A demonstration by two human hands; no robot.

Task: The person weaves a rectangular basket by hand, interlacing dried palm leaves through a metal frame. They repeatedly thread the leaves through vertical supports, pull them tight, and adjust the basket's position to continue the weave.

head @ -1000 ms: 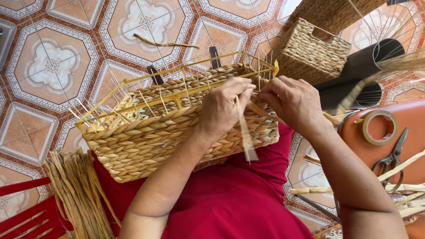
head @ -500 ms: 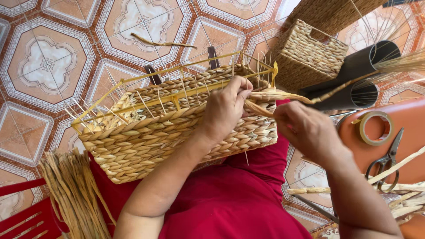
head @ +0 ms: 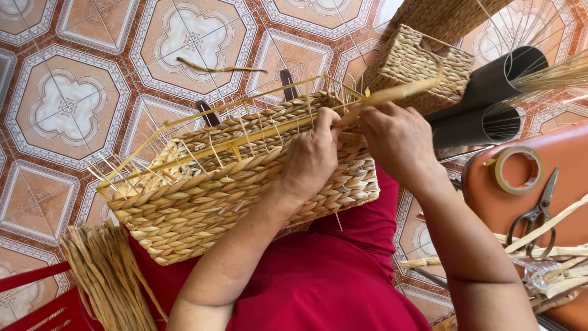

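Observation:
A half-woven rectangular straw basket (head: 202,196) rests on my lap, over red cloth, its thin yellow frame rods sticking up along the rim. My left hand (head: 312,156) presses on the basket's upper right rim and pinches the near end of a long flat straw strand (head: 392,93). My right hand (head: 398,138) sits just to its right, fingers closed on the same strand, which runs up and right over a smaller basket.
A small finished woven basket (head: 422,64) and two dark tubes (head: 490,98) holding thin reeds stand at the upper right. A tape roll (head: 518,170) and scissors (head: 539,214) lie on an orange surface at right. A straw bundle (head: 104,276) lies lower left on patterned floor tiles.
My right hand drew the strand out to the right, then came back up to the basket rim beside my left hand. The strand now points up and right.

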